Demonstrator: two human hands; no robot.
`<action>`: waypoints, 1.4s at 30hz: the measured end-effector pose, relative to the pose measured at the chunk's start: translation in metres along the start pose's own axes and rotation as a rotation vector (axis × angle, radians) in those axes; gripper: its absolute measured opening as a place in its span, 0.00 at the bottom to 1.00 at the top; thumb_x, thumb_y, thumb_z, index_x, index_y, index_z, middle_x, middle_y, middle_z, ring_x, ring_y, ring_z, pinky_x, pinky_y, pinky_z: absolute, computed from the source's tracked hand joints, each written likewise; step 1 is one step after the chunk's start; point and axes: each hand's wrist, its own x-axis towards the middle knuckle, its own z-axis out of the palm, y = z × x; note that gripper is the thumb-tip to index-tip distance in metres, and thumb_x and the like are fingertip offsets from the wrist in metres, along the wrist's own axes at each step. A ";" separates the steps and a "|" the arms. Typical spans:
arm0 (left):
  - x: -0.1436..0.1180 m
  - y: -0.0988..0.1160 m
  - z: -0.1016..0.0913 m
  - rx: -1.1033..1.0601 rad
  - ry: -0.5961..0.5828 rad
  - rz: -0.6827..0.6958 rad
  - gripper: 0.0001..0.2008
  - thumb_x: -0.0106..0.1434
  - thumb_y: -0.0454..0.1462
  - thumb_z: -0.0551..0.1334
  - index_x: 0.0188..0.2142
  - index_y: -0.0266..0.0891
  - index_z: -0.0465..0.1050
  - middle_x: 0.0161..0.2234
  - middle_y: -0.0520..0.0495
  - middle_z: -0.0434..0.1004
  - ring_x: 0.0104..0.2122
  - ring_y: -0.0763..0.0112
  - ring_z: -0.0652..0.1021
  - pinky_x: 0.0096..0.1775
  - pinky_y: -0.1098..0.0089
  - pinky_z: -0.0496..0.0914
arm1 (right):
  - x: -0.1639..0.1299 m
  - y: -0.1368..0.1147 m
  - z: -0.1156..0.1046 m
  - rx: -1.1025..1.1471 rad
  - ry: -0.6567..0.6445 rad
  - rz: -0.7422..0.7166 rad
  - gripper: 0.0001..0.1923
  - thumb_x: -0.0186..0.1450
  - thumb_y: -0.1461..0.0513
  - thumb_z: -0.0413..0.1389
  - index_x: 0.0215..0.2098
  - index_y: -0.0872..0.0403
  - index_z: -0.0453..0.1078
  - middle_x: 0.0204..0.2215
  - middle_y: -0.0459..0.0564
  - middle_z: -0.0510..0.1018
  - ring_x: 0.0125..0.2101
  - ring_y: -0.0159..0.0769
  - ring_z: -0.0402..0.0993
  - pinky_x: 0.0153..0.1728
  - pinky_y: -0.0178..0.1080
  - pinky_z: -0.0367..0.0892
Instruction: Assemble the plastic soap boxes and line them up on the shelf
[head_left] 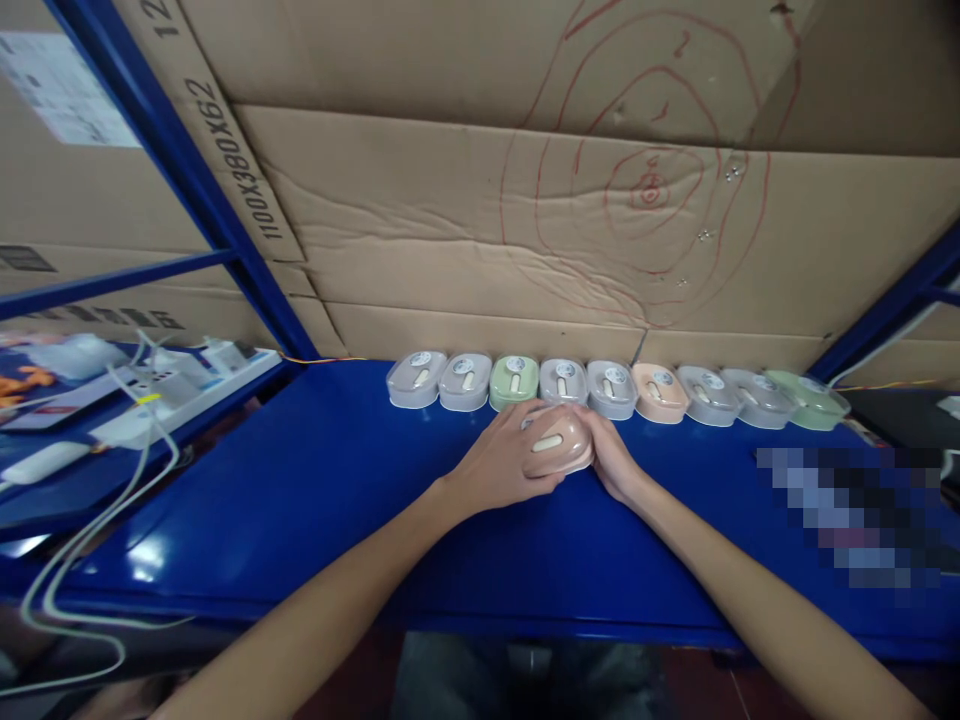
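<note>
— What are the hands gripping?
— Left hand (501,462) and right hand (611,458) are closing around a pink mouse (559,444) — resting just before the mouse row (611,389) along the blue bench's (315,500) back edge. Holding it level is probably helping.

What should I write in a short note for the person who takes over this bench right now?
Left hand and right hand both grip one pink mouse just above the blue table.
Behind it, nine mice in a row stand along the cardboard wall: grey, green and pink.
Done: nine lined up.
Left: the pink mouse is not yet in the row.
</note>
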 end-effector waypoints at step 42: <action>-0.005 0.011 -0.003 0.123 -0.011 -0.126 0.50 0.63 0.54 0.74 0.76 0.39 0.54 0.64 0.30 0.72 0.64 0.39 0.73 0.63 0.44 0.71 | 0.001 0.004 -0.008 -0.060 -0.065 0.055 0.27 0.60 0.38 0.71 0.46 0.47 0.83 0.48 0.49 0.89 0.57 0.53 0.81 0.60 0.49 0.72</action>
